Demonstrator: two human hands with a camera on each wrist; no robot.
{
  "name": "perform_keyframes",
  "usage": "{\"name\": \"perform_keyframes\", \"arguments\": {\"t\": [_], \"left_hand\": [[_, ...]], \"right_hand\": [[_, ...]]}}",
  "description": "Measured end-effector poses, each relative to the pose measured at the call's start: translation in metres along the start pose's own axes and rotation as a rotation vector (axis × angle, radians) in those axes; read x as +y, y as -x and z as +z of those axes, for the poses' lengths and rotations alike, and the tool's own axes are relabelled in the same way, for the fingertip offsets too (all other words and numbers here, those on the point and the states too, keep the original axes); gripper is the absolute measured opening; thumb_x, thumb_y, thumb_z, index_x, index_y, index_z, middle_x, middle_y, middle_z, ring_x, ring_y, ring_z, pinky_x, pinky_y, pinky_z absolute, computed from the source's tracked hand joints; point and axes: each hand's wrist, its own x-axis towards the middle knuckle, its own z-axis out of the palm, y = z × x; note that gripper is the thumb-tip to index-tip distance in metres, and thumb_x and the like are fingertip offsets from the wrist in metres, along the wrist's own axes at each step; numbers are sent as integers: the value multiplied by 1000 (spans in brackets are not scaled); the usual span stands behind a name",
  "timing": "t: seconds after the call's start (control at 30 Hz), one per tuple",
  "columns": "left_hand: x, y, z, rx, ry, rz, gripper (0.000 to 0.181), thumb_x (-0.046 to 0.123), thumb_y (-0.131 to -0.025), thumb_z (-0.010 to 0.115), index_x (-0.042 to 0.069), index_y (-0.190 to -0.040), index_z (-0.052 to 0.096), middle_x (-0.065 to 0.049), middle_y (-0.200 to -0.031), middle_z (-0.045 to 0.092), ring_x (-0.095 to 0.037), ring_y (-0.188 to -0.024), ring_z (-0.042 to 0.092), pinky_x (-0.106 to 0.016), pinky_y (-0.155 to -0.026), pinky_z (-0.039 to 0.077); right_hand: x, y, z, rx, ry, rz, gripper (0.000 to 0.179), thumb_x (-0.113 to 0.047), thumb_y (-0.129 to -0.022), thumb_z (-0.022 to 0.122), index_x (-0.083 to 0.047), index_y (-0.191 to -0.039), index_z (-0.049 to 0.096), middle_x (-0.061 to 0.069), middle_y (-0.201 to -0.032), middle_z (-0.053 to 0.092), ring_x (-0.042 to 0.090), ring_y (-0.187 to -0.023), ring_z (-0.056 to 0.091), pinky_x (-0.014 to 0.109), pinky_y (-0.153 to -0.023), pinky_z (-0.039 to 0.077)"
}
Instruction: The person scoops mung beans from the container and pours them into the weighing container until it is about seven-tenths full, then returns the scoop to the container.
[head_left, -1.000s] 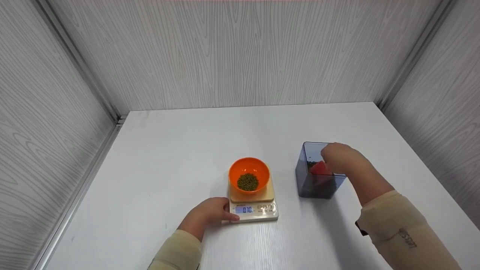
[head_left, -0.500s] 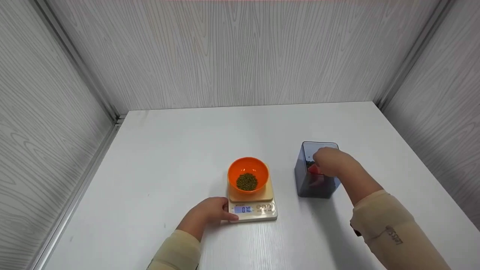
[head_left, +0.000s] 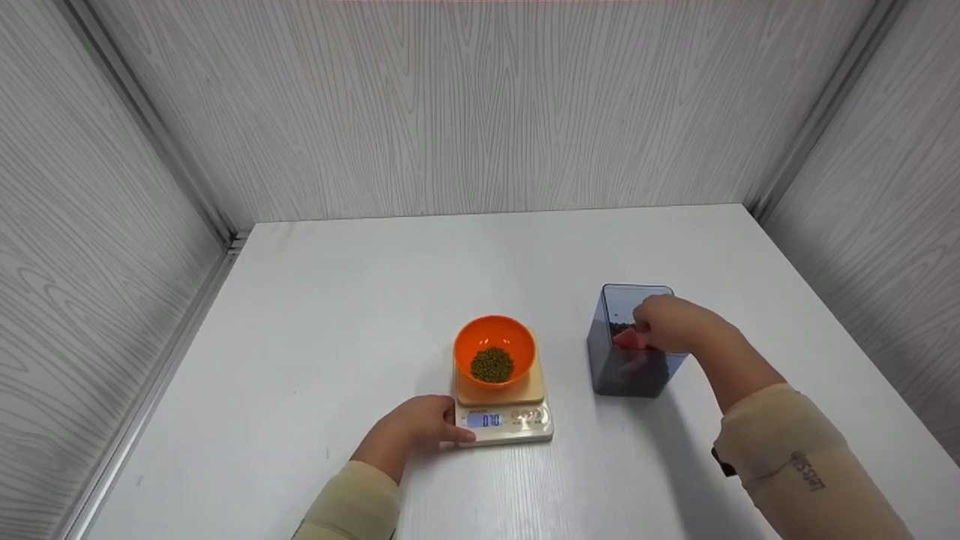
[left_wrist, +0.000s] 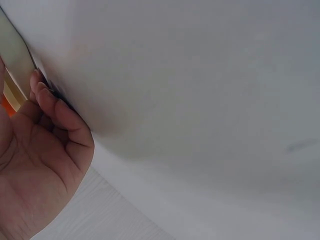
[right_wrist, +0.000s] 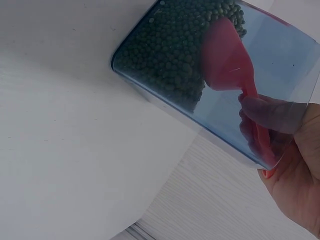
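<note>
Green beans (head_left: 491,366) lie in two places about your kitchen scale (head_left: 514,430): a small heap in the orange bowl (head_left: 466,341) on top of it, and a larger mass in the bluish clear container (head_left: 601,356) to its right. Nearest you, at the scale's front left corner, your left hand (head_left: 421,421) grips the edge, thumb at the front and fingers curled against the side, apparently to steady it. Just inside the scale's front edge, the lit display (head_left: 484,420) seems to read 0.70. Behind the display, the bowl sits upright on the scale. Right of the scale and apart from it stands the container; your right hand (head_left: 675,324) reaches in over its rim, pinching the handle of the red scoop (right_wrist: 227,57), whose head meets the beans. How full that head is, you cannot tell from here. Well beyond the scale rises a pale wood-grain panel (head_left: 480,112). You look to be at the scooping step, gathering a portion for the bowl. Your next move likely calls for working the head under the beans, lifting it level past the container's wall, then carrying it left to tip out gently over the scale's bowl.
</note>
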Motion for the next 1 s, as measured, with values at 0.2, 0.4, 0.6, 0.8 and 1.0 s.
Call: {"name": "perform_keyframes", "arguments": {"t": [0.2, 0.4, 0.6, 0.8, 1.0], "left_hand": [[-2, -2, 0, 8, -12, 14, 38, 45, -70, 74, 15, -79, 55, 1, -72, 50, -18, -75, 47, -34, -69, 36], [-3, -2, 1, 12, -34, 17, 39, 46, -71, 74, 14, -76, 52, 1, -70, 47, -18, -74, 46, -33, -67, 34], [-1, -1, 1, 9, -28, 24, 39, 45, -71, 74, 14, -76, 52, 1, -70, 47, -18, -74, 46, -33, -66, 34], [-2, -1, 1, 2, -16, 23, 37, 45, -72, 73, 14, -78, 53, 1, -72, 49, -17, -75, 47, -34, -68, 35], [-1, 0, 1, 7, -29, 33, 38, 44, -73, 73, 13, -75, 51, 1, -69, 48, -17, -71, 46, -33, -65, 34]], "right_hand": [[2, 6, -8, 49, 7, -48, 8, -1, -82, 57, -5, -80, 64, 2, -68, 54, 18, -66, 48, 32, -61, 42], [4, 12, -14, 75, -17, -50, 3, -5, -81, 63, -5, -82, 65, 1, -70, 56, 19, -67, 49, 33, -63, 45], [8, 17, -15, 60, -63, -29, 4, -6, -81, 65, -7, -85, 65, 2, -74, 57, 20, -70, 50, 33, -64, 46], [14, 22, -16, 57, -117, -1, 6, -7, -82, 64, -8, -87, 65, 3, -77, 57, 21, -74, 50, 33, -65, 46], [21, 29, -20, 75, -172, -5, 10, -4, -82, 61, -8, -90, 64, 3, -80, 56, 21, -77, 50, 33, -66, 46]]}}
